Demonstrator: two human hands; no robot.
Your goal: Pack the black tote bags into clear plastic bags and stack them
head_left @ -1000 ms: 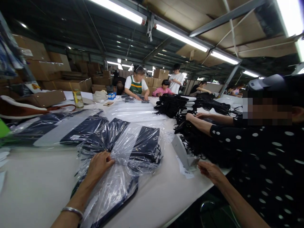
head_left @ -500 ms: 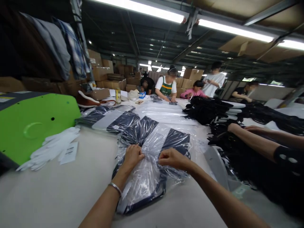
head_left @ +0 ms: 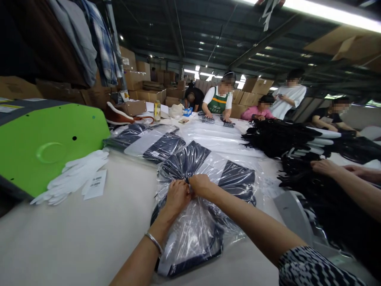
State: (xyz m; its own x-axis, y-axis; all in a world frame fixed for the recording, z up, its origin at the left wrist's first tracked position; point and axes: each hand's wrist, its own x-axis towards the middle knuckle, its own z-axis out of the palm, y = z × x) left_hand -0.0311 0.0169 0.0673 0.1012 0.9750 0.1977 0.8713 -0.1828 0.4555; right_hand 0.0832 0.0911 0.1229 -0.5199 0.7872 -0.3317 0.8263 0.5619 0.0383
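In front of me on the table lies a clear plastic bag (head_left: pixel 235 174) with dark navy and light grey folded goods inside. Its film is gathered into radiating creases at the middle. There my left hand (head_left: pixel 178 194), with a silver bangle at the wrist, is closed on the film. My right hand (head_left: pixel 200 184) pinches the same gathered spot, its fingers touching or nearly touching the left ones. The fingertips are partly hidden. Beyond the bag, to the left, rests a second plastic-wrapped pack (head_left: pixel 149 141) of similar dark and grey goods.
A green machine (head_left: pixel 56 143) stands at the left, with white gloves (head_left: pixel 74 174) and a white tag (head_left: pixel 95 184) beside it. At the right, a co-worker's hands (head_left: pixel 326 167) touch a pile of black gloves (head_left: pixel 285 139). Other people work across the table.
My right hand has moved left across the bag to meet my left hand, and the film is drawn together more tightly. The view has shifted slightly.
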